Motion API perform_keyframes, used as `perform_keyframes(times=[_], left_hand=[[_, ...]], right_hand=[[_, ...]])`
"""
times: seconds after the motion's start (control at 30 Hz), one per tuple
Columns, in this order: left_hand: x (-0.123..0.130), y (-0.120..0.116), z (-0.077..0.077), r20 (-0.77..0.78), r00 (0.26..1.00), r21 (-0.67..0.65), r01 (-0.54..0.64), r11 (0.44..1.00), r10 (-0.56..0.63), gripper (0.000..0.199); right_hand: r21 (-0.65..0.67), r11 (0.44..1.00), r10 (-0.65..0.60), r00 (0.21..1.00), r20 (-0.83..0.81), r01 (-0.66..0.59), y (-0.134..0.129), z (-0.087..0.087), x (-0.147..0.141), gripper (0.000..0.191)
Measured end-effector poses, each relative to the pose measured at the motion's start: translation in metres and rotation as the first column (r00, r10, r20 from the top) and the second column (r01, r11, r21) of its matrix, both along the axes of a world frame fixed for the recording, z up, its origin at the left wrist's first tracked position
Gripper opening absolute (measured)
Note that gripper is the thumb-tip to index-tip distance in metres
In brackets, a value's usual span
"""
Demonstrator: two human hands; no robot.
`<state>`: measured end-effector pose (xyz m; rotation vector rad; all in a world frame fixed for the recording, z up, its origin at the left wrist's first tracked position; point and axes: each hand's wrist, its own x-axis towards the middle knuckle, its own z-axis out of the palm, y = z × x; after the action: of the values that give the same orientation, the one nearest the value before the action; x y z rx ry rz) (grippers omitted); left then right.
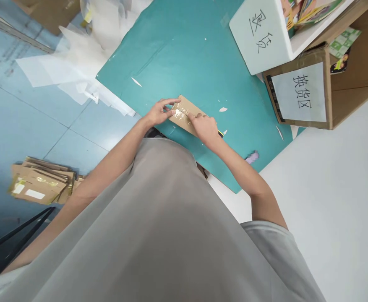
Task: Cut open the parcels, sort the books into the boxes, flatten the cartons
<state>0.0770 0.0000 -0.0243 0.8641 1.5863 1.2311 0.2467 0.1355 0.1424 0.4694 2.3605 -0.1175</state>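
Observation:
A small, flat cardboard box (185,124) with shiny clear tape across it lies on the green mat (184,54), close to my body. My left hand (161,112) grips its left end, the index finger along the far corner and the thumb on the tape. Over its right part is my right hand (205,128), fingers curled and the index finger reaching toward the taped middle. A black-and-yellow handle end (220,134) sticks out behind that hand; it looks like a utility knife, its blade hidden.
Paper scraps (223,109) dot the mat. At the right stand a white bin (261,40) holding printed items and an open cardboard carton (300,94) with a paper label. White sheets (54,67) hang past the mat's left edge. Flattened cardboard (40,180) lies on the floor.

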Motion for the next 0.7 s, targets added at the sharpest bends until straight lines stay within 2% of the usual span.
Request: perform_keyframes(times=[0.2, 0.3, 0.5, 0.7], left_hand=[[0.005, 0.006, -0.004, 0.011, 0.999, -0.005, 0.041, 0.999, -0.041, 0.054], [0.006, 0.01, -0.002, -0.014, 0.997, -0.019, 0.079, 0.997, -0.08, 0.053], [0.009, 0.013, 0.008, -0.031, 0.992, -0.01, 0.123, 0.992, -0.123, 0.049], [0.015, 0.009, 0.014, -0.015, 0.993, 0.009, 0.118, 0.993, -0.118, 0.046]], right_hand=[[0.069, 0.996, -0.062, 0.983, 0.174, 0.051, 0.005, 0.02, 0.048, 0.051], [0.099, 0.993, -0.086, 0.966, 0.244, 0.063, 0.003, 0.027, 0.059, 0.049], [0.097, 0.99, -0.126, 0.946, 0.298, 0.101, 0.002, 0.02, 0.057, 0.046], [0.073, 0.986, -0.161, 0.954, 0.252, 0.148, 0.005, 0.01, 0.071, 0.044]])
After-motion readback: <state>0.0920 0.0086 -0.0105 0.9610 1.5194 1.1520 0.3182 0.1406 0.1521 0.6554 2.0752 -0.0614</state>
